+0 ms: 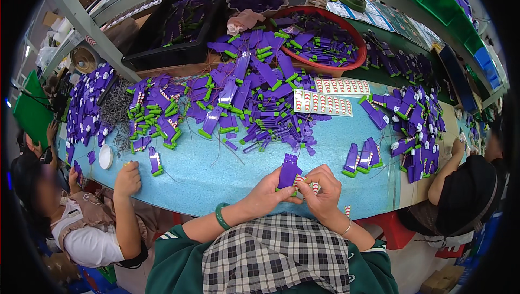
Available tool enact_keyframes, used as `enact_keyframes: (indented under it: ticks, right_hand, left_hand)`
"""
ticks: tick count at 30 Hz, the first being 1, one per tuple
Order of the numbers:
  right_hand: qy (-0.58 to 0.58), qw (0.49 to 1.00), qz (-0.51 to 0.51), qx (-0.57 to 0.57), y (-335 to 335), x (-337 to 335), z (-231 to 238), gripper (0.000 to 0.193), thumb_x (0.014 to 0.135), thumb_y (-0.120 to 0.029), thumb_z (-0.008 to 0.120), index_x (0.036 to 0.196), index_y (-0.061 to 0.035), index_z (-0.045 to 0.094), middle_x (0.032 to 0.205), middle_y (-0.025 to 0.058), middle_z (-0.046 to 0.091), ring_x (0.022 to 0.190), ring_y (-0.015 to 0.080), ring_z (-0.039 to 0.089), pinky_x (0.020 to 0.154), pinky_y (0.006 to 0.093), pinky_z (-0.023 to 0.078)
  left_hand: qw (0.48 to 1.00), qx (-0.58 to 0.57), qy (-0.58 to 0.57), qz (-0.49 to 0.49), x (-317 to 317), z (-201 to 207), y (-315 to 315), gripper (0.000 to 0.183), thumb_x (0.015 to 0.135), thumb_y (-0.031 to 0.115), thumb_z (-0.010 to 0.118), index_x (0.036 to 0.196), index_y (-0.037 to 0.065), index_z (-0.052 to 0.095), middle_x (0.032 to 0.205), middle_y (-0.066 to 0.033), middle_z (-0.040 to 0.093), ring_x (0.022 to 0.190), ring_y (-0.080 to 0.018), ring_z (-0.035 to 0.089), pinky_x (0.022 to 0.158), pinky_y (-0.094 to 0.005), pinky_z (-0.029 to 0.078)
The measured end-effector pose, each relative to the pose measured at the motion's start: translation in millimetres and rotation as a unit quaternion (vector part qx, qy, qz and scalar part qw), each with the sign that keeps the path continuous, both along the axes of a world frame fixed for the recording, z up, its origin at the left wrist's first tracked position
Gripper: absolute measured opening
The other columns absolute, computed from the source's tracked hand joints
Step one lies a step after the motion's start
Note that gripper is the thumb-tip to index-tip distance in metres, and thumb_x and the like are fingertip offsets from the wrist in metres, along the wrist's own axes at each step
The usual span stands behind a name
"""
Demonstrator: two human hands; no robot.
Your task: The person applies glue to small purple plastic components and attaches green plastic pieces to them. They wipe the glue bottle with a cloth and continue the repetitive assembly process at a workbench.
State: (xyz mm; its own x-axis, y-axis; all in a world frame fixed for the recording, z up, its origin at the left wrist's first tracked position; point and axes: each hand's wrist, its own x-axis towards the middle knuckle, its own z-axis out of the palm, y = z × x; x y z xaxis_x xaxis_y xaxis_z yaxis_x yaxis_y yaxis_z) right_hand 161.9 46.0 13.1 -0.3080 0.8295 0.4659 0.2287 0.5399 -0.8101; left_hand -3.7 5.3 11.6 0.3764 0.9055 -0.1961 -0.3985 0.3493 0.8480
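Both hands meet at the near edge of the blue worktop. The left hand pinches a purple plastic piece from below, held upright; the right hand pinches a small red-and-white striped sticker against its lower end. The step looks like labelling, so the next move calls for pressing the sticker flat and square. The piece's lower end and green tip are hidden by fingers. 2 sticker sheets lie well apart, beside the purple pile
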Motion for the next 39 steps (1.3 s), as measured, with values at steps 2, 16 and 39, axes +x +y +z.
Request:
enact_keyframes:
  ticks: [2, 16, 39]
  right_hand:
    - [-0.008, 1.0, -0.004, 0.014, -1, 1, 0, 0.014, 0.072, -0.004, 0.072, 0.07, -0.003, 0.057, 0.065, 0.0067, 0.057, 0.064, 0.0187, 0.053, 0.058, 0.0305, 0.04]
    - [0.014, 0.968, 0.178, -0.176, 11, -8, -1, 0.035, 0.073, -0.024, 0.075, 0.095, 0.0004, 0.063, 0.094, 0.0123, 0.063, 0.085, 0.0229, 0.063, 0.076, 0.0329, 0.05]
    - [0.214, 0.807, 0.236, -0.497, 26, -3, 15, 0.012, 0.086, -0.01, 0.062, 0.076, -0.0044, 0.061, 0.074, -0.0029, 0.058, 0.067, 0.0037, 0.048, 0.062, 0.0215, 0.039]
  left_hand:
    - [1.0, 0.02, 0.001, 0.001, 1, 1, -1, 0.028, 0.096, 0.011, 0.049, 0.122, 0.004, 0.04, 0.111, -0.0062, 0.051, 0.106, -0.0174, 0.056, 0.088, -0.0373, 0.055]
    - [0.94, -0.226, -0.231, -0.113, 9, -12, 2, 0.035, 0.099, 0.037, 0.035, 0.086, 0.008, 0.051, 0.056, -0.0004, 0.041, 0.042, -0.0076, 0.033, 0.036, -0.0216, 0.026]
    - [0.523, 0.721, 0.419, 0.172, -24, 18, 12, 0.018, 0.063, -0.003, 0.067, 0.077, 0.004, 0.058, 0.095, -0.0103, 0.058, 0.087, -0.0257, 0.062, 0.068, -0.0291, 0.056]
